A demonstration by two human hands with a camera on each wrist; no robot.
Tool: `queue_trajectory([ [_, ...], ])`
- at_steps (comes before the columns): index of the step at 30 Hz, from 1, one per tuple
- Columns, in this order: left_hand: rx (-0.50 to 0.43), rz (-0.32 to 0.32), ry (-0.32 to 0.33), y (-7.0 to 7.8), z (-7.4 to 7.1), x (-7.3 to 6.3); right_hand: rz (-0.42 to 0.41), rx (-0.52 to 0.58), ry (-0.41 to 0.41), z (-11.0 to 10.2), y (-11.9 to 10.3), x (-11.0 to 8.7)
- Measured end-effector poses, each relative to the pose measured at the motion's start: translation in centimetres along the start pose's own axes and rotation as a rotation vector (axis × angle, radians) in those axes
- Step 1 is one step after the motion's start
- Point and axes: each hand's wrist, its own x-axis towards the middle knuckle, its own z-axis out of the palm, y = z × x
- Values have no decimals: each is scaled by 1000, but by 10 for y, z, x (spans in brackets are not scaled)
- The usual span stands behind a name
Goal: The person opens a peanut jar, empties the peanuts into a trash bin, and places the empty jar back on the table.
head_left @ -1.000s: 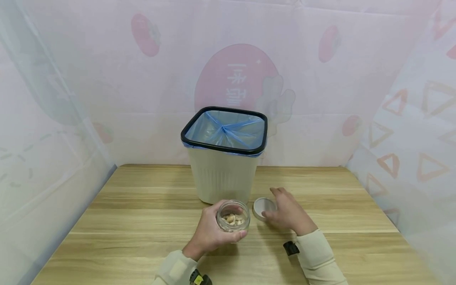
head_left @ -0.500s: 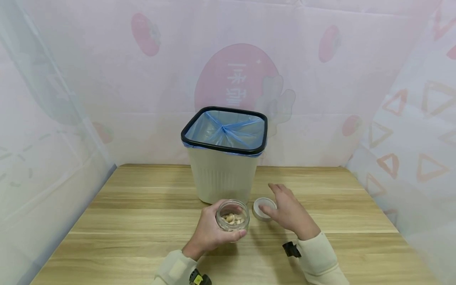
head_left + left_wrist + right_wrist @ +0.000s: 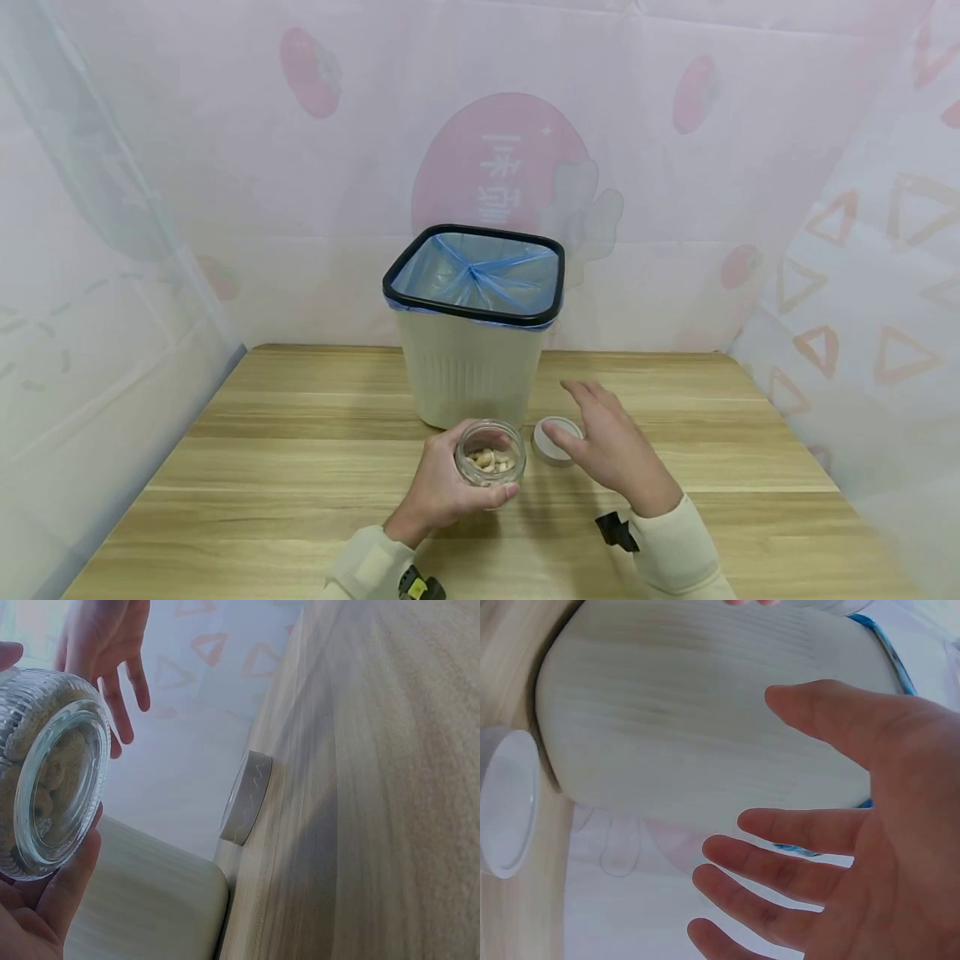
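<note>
My left hand (image 3: pixel 442 483) holds an uncapped glass jar (image 3: pixel 67 780), fingers and thumb curled round its side. Pale nuts (image 3: pixel 491 460), which look like cashews, lie in the jar. In the left wrist view the jar's underside shows, raised off the table. A round whitish lid (image 3: pixel 550 454) lies on the tabletop right of the jar, partly covered by my right thumb in the head view. Above and beside it my right hand (image 3: pixel 618 446) hovers with spread fingers, holding nothing. The right wrist view shows the lid (image 3: pixel 508 802) apart from that hand.
Directly behind the jar stands a cream waste bin (image 3: pixel 472 367) with a black rim and a blue bag liner (image 3: pixel 472 271). The wooden table (image 3: pixel 300 467) meets printed cloth walls (image 3: pixel 322 183) at the back and sides.
My right hand has risen away from the lid, its fingers spreading and shifting slightly back. The lid stays on the table. My left hand and the jar have hardly moved.
</note>
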Motion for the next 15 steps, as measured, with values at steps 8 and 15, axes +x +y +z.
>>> queue_trajectory([
  [8, 7, 10, 1, -1, 0, 1, -33, -6, 39, -5, -6, -3],
  [15, 3, 5, -1, 0, 0, -1, -36, -9, 41, -9, -11, -7],
])
